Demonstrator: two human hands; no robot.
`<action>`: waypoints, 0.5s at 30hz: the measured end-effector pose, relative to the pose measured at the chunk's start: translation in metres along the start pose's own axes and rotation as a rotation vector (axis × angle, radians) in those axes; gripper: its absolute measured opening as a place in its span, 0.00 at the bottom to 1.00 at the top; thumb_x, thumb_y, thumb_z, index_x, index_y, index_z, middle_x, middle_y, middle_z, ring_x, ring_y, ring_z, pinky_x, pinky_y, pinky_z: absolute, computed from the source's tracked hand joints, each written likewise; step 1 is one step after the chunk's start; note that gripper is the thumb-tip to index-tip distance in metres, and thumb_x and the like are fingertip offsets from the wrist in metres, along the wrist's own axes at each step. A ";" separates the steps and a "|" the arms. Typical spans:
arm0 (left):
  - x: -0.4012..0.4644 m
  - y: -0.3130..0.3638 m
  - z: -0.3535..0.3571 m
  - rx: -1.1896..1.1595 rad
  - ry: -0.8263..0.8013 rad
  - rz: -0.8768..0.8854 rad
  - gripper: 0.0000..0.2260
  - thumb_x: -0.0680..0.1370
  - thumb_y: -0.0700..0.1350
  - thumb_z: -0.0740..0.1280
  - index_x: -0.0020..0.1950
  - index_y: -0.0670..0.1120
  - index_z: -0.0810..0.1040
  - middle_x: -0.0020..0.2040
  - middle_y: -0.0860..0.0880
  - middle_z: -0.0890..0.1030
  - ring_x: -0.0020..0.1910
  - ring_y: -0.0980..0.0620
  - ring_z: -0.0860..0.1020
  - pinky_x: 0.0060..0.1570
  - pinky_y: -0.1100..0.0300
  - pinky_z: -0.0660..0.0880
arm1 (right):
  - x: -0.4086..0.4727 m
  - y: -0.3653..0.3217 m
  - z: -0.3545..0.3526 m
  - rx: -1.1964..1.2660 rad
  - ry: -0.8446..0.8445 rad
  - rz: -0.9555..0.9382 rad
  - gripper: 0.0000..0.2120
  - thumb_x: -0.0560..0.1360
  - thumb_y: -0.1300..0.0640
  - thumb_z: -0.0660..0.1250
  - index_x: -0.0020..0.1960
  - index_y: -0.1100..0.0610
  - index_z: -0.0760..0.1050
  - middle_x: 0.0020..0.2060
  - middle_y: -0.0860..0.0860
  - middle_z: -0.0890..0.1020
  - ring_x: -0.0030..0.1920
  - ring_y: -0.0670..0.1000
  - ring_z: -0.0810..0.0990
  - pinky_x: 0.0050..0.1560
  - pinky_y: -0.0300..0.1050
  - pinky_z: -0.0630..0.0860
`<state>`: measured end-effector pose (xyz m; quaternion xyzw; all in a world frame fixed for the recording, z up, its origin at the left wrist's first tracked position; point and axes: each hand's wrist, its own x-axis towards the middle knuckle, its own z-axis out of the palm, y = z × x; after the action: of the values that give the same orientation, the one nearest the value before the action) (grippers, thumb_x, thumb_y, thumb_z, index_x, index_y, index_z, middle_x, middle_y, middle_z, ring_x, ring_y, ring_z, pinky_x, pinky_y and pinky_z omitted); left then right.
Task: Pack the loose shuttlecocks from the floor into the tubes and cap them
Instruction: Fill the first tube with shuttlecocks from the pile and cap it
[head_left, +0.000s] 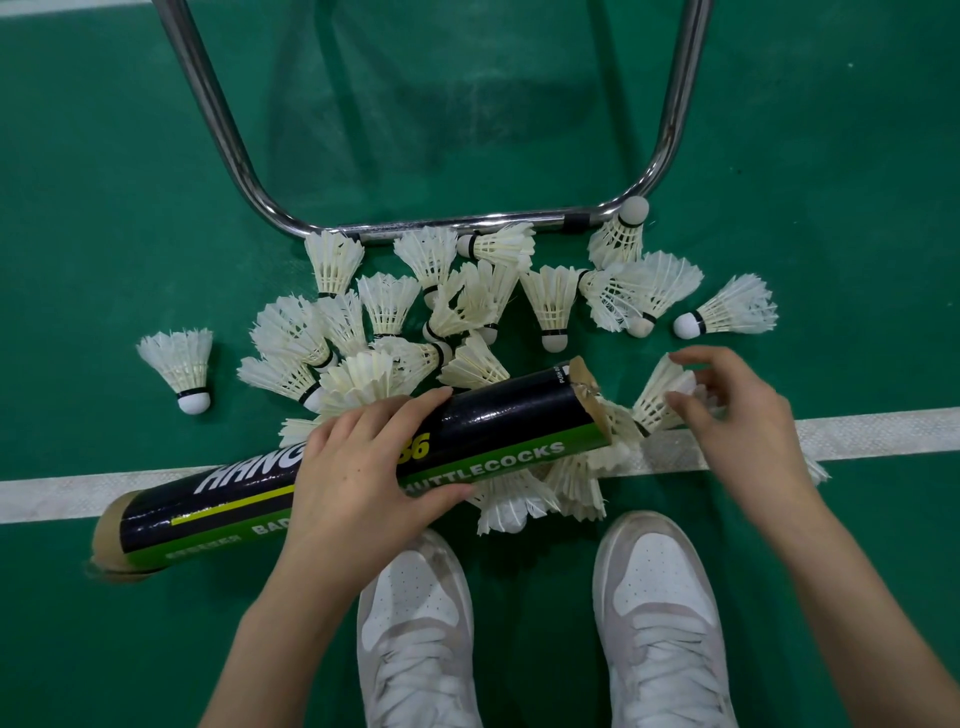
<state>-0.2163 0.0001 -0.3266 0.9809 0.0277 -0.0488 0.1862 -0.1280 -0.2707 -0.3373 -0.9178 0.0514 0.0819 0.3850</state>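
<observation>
My left hand (363, 462) grips a black and green shuttlecock tube (498, 421) around its middle, holding it nearly level above the floor with its open, torn right end (589, 400) facing my right hand. My right hand (727, 410) pinches a white feather shuttlecock (657, 400) just right of that opening. Several loose shuttlecocks (447, 312) lie scattered on the green floor beyond the tube. More shuttlecocks (524, 499) lie under the tube's right end. One shuttlecock (182, 364) lies alone at the left.
A bent chrome tube frame (249, 176) stands on the floor behind the pile. A white court line (883, 431) runs across under the tube. My two white shoes (415, 623) are at the bottom, close to the nearest shuttlecocks.
</observation>
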 end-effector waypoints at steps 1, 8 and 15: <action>0.000 0.000 0.000 -0.001 -0.001 -0.001 0.33 0.66 0.71 0.58 0.69 0.60 0.65 0.58 0.55 0.77 0.57 0.50 0.74 0.57 0.54 0.65 | 0.000 -0.003 -0.003 0.040 0.020 -0.007 0.14 0.73 0.63 0.68 0.56 0.50 0.75 0.41 0.49 0.76 0.39 0.41 0.73 0.39 0.34 0.63; 0.001 0.000 0.000 0.001 -0.005 -0.004 0.33 0.65 0.70 0.58 0.69 0.61 0.64 0.59 0.54 0.77 0.57 0.50 0.74 0.57 0.52 0.67 | 0.000 -0.028 -0.017 0.345 0.058 -0.061 0.14 0.72 0.64 0.68 0.51 0.47 0.76 0.38 0.46 0.74 0.39 0.46 0.73 0.47 0.38 0.71; 0.001 0.001 0.000 0.000 0.001 0.001 0.33 0.66 0.70 0.58 0.69 0.60 0.64 0.58 0.54 0.78 0.57 0.50 0.75 0.56 0.51 0.68 | -0.010 -0.044 -0.019 0.530 -0.017 -0.059 0.13 0.73 0.66 0.67 0.51 0.50 0.76 0.38 0.50 0.74 0.40 0.48 0.73 0.44 0.33 0.72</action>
<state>-0.2155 -0.0009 -0.3261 0.9809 0.0274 -0.0483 0.1862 -0.1286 -0.2527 -0.2917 -0.7854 0.0409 0.0619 0.6145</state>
